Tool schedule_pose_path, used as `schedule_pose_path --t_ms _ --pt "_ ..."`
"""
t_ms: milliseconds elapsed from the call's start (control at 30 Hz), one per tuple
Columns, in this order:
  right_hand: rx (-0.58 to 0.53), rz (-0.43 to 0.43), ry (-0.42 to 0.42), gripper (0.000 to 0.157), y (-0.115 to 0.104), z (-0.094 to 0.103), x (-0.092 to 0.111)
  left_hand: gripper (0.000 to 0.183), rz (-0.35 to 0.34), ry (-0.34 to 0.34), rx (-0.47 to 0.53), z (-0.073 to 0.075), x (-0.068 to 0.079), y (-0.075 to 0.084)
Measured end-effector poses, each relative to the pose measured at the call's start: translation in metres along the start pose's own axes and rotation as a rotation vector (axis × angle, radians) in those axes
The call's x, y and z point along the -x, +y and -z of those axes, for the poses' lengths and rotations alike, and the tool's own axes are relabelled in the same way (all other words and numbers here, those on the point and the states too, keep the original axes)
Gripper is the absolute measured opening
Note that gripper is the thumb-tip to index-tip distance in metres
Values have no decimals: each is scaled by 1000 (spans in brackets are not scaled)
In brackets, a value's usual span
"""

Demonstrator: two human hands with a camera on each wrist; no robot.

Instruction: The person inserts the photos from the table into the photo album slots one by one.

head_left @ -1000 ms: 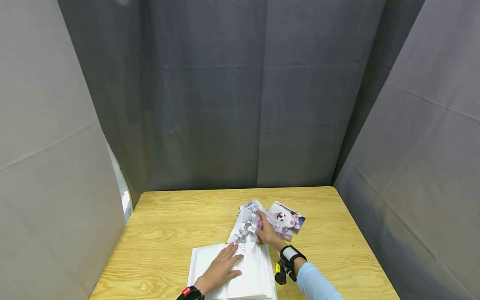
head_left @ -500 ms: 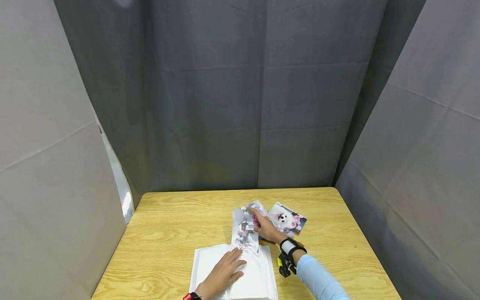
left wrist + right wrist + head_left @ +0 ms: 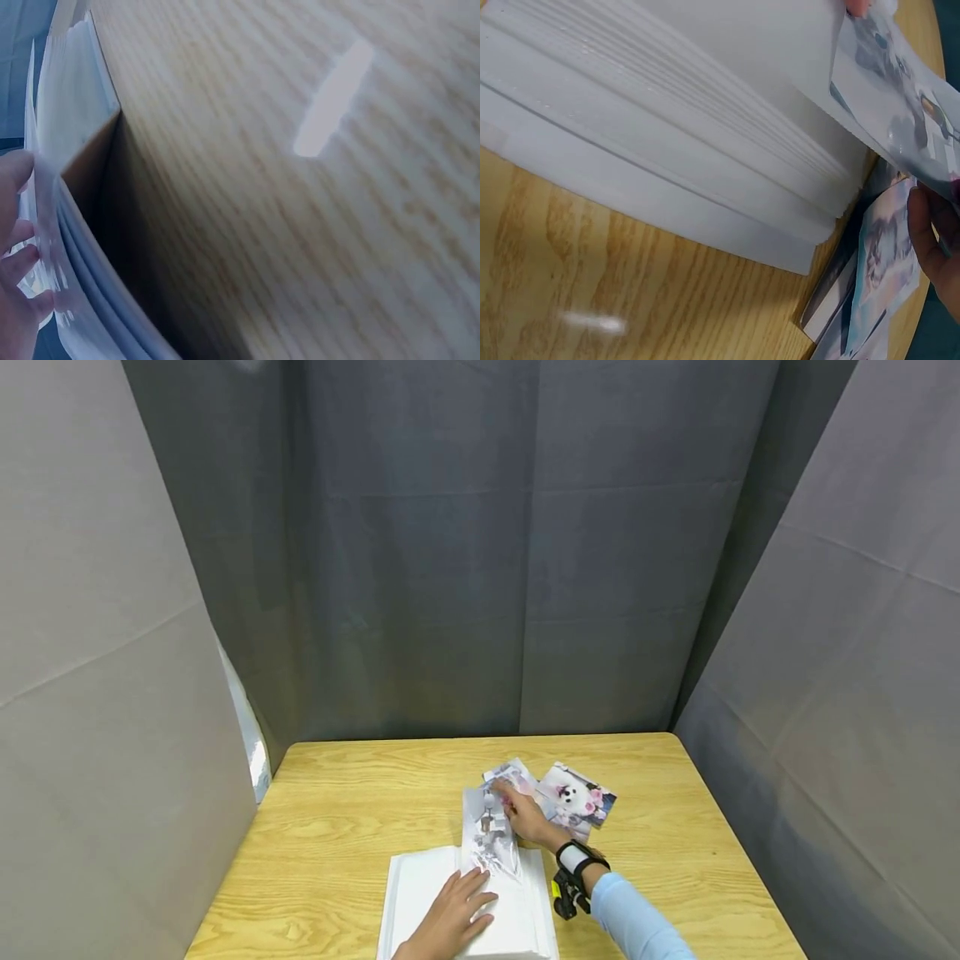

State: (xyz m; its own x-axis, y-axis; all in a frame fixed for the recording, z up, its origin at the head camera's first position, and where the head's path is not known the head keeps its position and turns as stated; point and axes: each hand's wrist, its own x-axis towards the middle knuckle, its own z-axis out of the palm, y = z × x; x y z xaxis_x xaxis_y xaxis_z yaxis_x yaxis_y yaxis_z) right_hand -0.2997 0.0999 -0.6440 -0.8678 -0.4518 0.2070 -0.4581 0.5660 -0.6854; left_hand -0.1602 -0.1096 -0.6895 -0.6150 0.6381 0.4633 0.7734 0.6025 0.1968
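An open white photo album lies at the table's near edge. My left hand rests on its right-hand page with fingers spread. In the left wrist view, that hand's fingers touch a clear page sleeve. My right hand grips the right edge of a pale photo beyond the album's top edge. The photo's near end overlaps the page under wrinkled clear film. In the right wrist view, the right hand has curled fingers at the edge of the photo; the thumb is not clearly seen.
Several loose photos lie overlapping beyond the album's upper right, including one of a white dog with pink flowers. The wooden table extends to both sides. Grey cloth hangs behind it and along the sides.
The held photo has turned from a slant to nearly in line with the page and come slightly nearer me. My right hand has shifted left with it. My left hand stays on the page.
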Motion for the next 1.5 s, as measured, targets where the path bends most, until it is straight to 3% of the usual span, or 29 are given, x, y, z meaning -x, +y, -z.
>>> schedule_pose_path --t_ms 133,367,567,867,1300,1500 --pt "-1 28 -73 40 0 -3 3 26 7 3 -3 0 3 1" --pt "-43 39 -31 41 0 -5 7 29 -29 25 -24 -2 5 2" --pt "-98 97 -52 35 0 -5 11 33 -52 -3 -28 -2 13 6" --pt "-182 -56 -88 29 3 -8 21 43 -50 -3 -10 -2 19 9" --pt "-126 -43 -53 25 -1 -18 30 48 -94 19 -86 -4 22 10" --pt "-170 -20 -106 31 -6 -16 35 51 -76 33 -106 -4 21 12"
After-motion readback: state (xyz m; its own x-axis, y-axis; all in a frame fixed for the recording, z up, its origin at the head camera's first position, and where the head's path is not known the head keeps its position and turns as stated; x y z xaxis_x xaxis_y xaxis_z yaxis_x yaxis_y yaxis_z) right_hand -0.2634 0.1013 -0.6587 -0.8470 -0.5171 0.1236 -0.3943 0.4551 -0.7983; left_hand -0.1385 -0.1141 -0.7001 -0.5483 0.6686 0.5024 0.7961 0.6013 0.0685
